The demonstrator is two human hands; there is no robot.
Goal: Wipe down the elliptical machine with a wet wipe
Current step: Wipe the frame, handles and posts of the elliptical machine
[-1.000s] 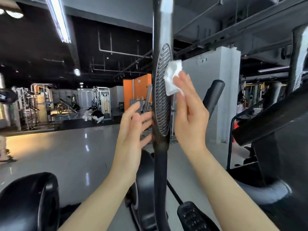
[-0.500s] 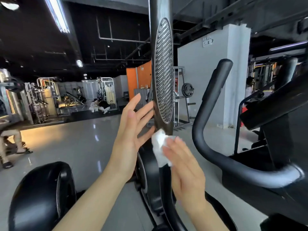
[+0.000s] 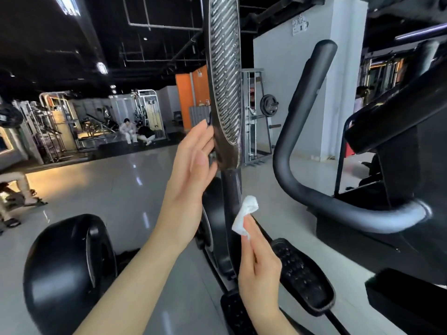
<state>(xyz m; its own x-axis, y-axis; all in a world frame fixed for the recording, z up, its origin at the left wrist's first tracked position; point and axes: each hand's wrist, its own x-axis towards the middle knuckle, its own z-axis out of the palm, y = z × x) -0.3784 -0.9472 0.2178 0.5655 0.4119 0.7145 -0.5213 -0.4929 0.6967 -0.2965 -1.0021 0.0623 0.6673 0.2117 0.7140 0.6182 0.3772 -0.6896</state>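
Note:
The elliptical's upright black handle bar (image 3: 231, 189) rises through the middle of the view, with a ribbed silver grip pad (image 3: 225, 76) on its upper part. My left hand (image 3: 191, 175) is flat with straight fingers, resting against the left side of the bar just below the pad. My right hand (image 3: 260, 259) pinches a crumpled white wet wipe (image 3: 245, 217) between thumb and fingers. The wipe sits just right of the bar's lower shaft; whether it touches the bar I cannot tell.
A curved black handlebar (image 3: 302, 146) of the machine sweeps across the right. A studded foot pedal (image 3: 300, 274) lies below my right hand. A black wheel housing (image 3: 70, 267) sits lower left. People (image 3: 135, 132) crouch by equipment at the far back.
My right hand has carried the wipe down the bar, from beside the ribbed pad to the lower shaft. My left hand has stayed against the bar's left side.

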